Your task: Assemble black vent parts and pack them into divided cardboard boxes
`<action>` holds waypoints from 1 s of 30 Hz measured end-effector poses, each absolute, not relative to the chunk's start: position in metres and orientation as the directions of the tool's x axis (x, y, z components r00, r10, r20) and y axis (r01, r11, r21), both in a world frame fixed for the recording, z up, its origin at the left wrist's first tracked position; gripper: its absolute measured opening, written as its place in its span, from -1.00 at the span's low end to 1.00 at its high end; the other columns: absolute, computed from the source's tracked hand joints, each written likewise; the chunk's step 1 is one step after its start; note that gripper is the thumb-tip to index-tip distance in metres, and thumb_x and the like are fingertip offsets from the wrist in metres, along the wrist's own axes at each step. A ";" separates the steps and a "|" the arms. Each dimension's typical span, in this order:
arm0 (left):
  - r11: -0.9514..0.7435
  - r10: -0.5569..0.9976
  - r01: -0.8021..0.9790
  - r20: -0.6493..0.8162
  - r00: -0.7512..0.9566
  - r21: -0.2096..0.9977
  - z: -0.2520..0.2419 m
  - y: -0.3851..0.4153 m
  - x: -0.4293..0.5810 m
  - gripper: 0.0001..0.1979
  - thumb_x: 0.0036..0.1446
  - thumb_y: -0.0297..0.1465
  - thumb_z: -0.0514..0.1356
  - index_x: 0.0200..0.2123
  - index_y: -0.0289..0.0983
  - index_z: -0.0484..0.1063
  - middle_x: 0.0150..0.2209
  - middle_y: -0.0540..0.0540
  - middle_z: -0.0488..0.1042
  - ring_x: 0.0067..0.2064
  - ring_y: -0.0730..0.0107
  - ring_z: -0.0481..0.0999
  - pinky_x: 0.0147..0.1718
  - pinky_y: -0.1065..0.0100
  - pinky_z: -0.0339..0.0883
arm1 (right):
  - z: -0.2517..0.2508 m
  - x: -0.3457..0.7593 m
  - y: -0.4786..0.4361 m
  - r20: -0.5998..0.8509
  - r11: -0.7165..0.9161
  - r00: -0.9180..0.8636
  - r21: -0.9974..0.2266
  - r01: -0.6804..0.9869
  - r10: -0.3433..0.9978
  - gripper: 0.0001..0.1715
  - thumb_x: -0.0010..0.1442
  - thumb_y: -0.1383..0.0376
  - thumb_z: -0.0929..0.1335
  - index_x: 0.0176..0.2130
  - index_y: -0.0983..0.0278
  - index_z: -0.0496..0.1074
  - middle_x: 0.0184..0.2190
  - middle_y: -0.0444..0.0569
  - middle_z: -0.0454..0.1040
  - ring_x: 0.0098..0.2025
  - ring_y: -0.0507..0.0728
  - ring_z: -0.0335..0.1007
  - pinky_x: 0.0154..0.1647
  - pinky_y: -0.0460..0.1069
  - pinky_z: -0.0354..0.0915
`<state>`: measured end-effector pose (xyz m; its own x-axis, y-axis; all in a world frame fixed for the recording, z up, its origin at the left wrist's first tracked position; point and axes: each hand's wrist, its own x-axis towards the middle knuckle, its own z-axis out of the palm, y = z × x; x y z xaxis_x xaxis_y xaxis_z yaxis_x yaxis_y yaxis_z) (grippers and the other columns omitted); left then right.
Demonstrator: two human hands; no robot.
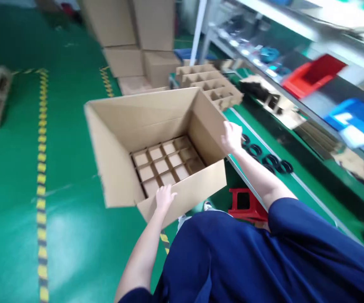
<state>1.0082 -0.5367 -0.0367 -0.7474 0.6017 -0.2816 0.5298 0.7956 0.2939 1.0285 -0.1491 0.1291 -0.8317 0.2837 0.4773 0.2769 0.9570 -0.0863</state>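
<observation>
An open cardboard box (119,126) with a cardboard divider grid (166,162) inside is held up above the green floor. My left hand (164,198) grips the box's near flap, fingers curled over its edge. My right hand (231,136) grips the right wall of the box, fingers wrapped on it. The grid's cells look empty.
Stacked cardboard boxes (138,38) stand behind. A stack of loose divider grids (210,82) sits at the end of a green workbench (298,176) with black rings (273,162). Red bin (312,73) and blue bin (355,120) sit on shelves. A red stool (246,204) stands below.
</observation>
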 end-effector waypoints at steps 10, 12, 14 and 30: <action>0.807 0.556 0.568 0.119 -0.823 0.161 -0.077 -0.514 1.018 -0.34 0.37 -0.06 -0.01 0.31 -0.44 0.30 0.20 -0.50 0.45 0.25 -0.25 0.40 0.22 -0.25 0.19 | -0.031 1.258 -0.203 0.075 0.771 -0.919 -0.574 0.277 0.386 -0.78 0.27 0.36 0.36 -0.14 0.25 0.61 -0.05 0.09 0.58 -0.03 0.22 0.45 0.06 0.11 0.42; 0.712 0.642 0.666 0.179 -0.746 0.223 -0.068 -0.475 1.031 -0.35 0.38 -0.07 -0.02 0.32 -0.39 0.29 0.27 -0.48 0.38 0.34 -0.24 0.32 0.28 -0.24 0.15 | -0.046 1.313 -0.188 0.058 0.684 -0.836 -0.607 0.405 0.546 -0.79 0.26 0.37 0.36 -0.19 0.25 0.61 -0.11 0.07 0.60 -0.04 0.22 0.46 0.03 0.09 0.43; 0.571 0.755 0.766 0.177 -0.632 0.296 -0.056 -0.423 1.056 -0.38 0.37 -0.10 0.01 0.32 -0.38 0.29 0.27 -0.46 0.37 0.37 -0.19 0.29 0.32 -0.17 0.16 | -0.054 1.363 -0.161 0.041 0.576 -0.720 -0.633 0.517 0.693 -0.78 0.27 0.37 0.34 -0.22 0.24 0.61 -0.13 0.07 0.61 -0.04 0.24 0.45 0.06 0.11 0.41; 0.061 0.984 0.820 -0.173 0.047 0.569 -0.030 -0.088 1.293 -0.47 0.28 -0.38 0.15 0.30 -0.32 0.34 0.29 -0.32 0.39 0.34 0.03 0.35 0.36 -0.01 0.22 | -0.099 1.578 0.023 -0.379 -0.522 0.397 -0.774 0.359 0.836 -0.63 0.26 0.20 0.36 -0.01 0.38 0.42 0.00 0.28 0.46 0.11 0.30 0.30 0.26 0.17 0.17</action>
<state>1.2927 -0.0878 -0.0303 0.0472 0.9838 -0.1732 0.8199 0.0609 0.5693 1.5783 0.0234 -0.0990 0.3975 0.8356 -0.3793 0.3592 -0.5220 -0.7736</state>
